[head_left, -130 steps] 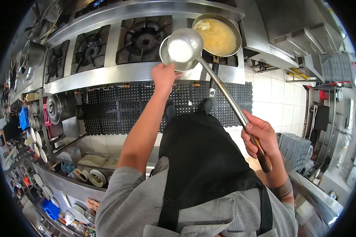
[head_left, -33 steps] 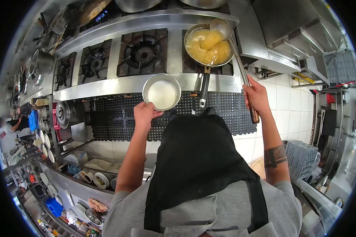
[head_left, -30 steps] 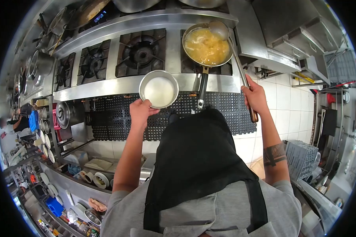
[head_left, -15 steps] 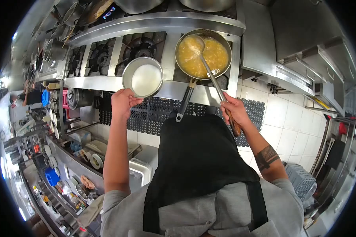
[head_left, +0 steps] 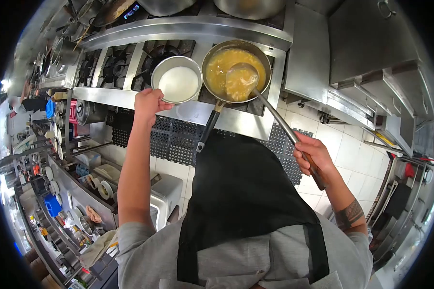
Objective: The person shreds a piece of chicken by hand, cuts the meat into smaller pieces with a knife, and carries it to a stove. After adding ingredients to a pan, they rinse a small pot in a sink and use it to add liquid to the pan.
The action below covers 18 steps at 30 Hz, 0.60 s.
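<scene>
A metal pot (head_left: 196, 72) with white liquid in it hangs just left of the frying pan, and my left hand (head_left: 150, 103) is closed on its near-left rim. My right hand (head_left: 313, 153) grips the wooden-ended handle of a long ladle (head_left: 280, 117). The ladle's bowl, full of yellow, chunky liquid, is over the frying pan (head_left: 267, 72), near its lower right side. Yellow soup-like liquid (head_left: 217, 67) fills the pan, which sits on a burner. Its black handle (head_left: 209, 130) points toward me, with no hand on it.
Bare burners (head_left: 115, 67) line the stove left of the pot. Large pots (head_left: 250, 7) stand on the raised back shelf. A steel counter (head_left: 307, 53) adjoins the stove on the right. Black mats (head_left: 171, 139) cover the floor before the stove. A lidded pot (head_left: 89, 112) sits at left.
The ladle's bowl has moved from the pan's far side toward its near right and now carries liquid. My right hand has moved right and down. The pot is closer to the pan.
</scene>
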### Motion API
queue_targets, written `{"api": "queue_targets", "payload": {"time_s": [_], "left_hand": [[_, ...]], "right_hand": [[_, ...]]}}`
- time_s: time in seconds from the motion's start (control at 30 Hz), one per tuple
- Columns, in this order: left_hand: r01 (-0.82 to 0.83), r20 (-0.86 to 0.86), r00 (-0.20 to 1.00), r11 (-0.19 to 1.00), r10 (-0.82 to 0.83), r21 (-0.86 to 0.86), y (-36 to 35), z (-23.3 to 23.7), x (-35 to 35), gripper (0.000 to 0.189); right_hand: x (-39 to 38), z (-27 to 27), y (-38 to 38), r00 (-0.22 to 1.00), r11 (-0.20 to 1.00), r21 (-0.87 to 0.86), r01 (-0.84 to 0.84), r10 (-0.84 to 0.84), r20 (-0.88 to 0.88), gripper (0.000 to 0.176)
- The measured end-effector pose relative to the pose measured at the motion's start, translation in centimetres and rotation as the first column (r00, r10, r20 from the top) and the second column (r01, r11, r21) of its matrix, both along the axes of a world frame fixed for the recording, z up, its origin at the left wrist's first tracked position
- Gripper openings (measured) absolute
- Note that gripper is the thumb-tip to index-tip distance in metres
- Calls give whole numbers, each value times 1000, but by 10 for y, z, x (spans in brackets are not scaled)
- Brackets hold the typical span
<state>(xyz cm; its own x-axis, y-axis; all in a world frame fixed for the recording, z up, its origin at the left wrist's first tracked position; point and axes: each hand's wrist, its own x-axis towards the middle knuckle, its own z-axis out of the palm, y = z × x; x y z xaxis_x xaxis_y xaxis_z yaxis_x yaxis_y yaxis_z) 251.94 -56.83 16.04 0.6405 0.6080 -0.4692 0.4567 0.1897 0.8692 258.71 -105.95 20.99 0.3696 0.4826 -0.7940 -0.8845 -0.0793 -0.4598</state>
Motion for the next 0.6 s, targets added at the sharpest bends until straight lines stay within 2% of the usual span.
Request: {"api": "queue_targets", "payload": {"time_s": [0.07, 0.13, 0.23, 0.27, 0.37, 0.4, 0.47, 0.5, 0.53, 0.57, 0.6], "left_hand": [[22, 6, 1000, 1000, -22, 18, 1, 4, 11, 16], [85, -18, 996, 990, -84, 108, 0, 7, 22, 14], [139, -48, 990, 977, -133, 160, -3, 18, 37, 13], [137, -47, 990, 977, -131, 165, -4, 22, 42, 13], [159, -56, 987, 971, -152, 179, -6, 27, 54, 10], [175, -70, 984, 964, -164, 198, -5, 27, 58, 10], [190, -85, 981, 957, -176, 220, -5, 28, 66, 10], [205, -90, 978, 951, -189, 234, -5, 29, 69, 11], [218, -95, 975, 944, -200, 247, -6, 31, 72, 11], [216, -97, 975, 944, -198, 249, -6, 31, 75, 11], [224, -95, 974, 935, -206, 275, -7, 32, 77, 13]], "right_hand": [[4, 6, -5, 986, 994, -97, -53, 67, 155, 60], [12, 3, -10, 981, 995, -89, -46, 62, 183, 62], [20, -11, -10, 921, 993, -97, -66, 98, 377, 65], [22, -14, -7, 920, 993, -92, -67, 97, 379, 65], [30, -31, -1, 809, 939, -316, -134, 288, 513, 66], [31, -41, 0, 809, 940, -313, -133, 286, 513, 66], [35, -57, 3, 631, 854, -496, -160, 474, 614, 68], [37, -61, 4, 566, 787, -589, -183, 574, 592, 68], [39, -79, 2, 565, 789, -586, -185, 573, 593, 68], [40, -108, -3, 277, 747, -659, -87, 653, 705, 67], [41, -123, -7, -39, 718, -695, 35, 696, 717, 66]]}}
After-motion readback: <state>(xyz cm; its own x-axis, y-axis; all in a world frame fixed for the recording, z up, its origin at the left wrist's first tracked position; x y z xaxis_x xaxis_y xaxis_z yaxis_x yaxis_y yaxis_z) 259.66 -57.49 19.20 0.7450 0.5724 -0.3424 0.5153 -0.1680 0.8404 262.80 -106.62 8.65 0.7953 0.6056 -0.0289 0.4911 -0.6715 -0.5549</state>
